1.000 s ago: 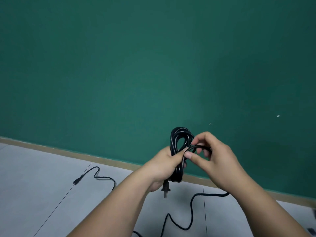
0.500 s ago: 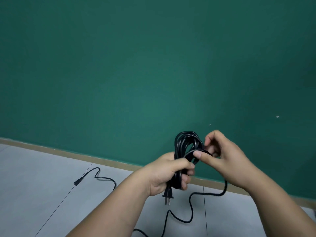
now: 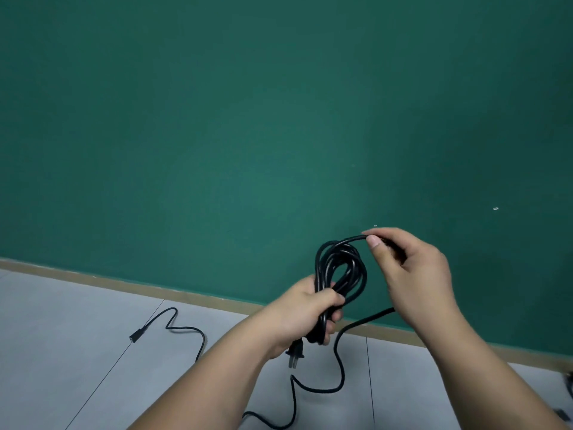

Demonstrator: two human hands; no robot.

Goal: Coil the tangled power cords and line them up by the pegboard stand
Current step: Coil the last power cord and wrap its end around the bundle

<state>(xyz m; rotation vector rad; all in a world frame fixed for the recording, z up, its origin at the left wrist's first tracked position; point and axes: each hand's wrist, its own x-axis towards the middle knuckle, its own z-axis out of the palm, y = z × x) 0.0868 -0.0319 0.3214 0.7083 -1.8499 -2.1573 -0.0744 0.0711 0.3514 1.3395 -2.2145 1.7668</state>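
A black power cord [image 3: 339, 271] is partly wound into several loops held upright in front of the green wall. My left hand [image 3: 305, 318] grips the bottom of the coil, and the two-pin plug [image 3: 294, 356] hangs just below that fist. My right hand [image 3: 409, 274] pinches the cord's free run at the top of the coil, to its right. From there the slack drops behind my right wrist, snakes over the floor [image 3: 338, 377] and passes under my left forearm. The cord's far end with its socket connector [image 3: 135, 337] lies on the tiles at the left.
A green wall [image 3: 279, 119] with a tan baseboard [image 3: 124, 285] fills most of the view above a grey tiled floor [image 3: 62, 352]. Dark objects [image 3: 567, 398] peek in at the right edge, too cut off to identify. No pegboard stand is in view.
My right hand has lifted from beside the left thumb to above and right of the coil, drawing the free cord up over the loops. The left hand keeps its grip.
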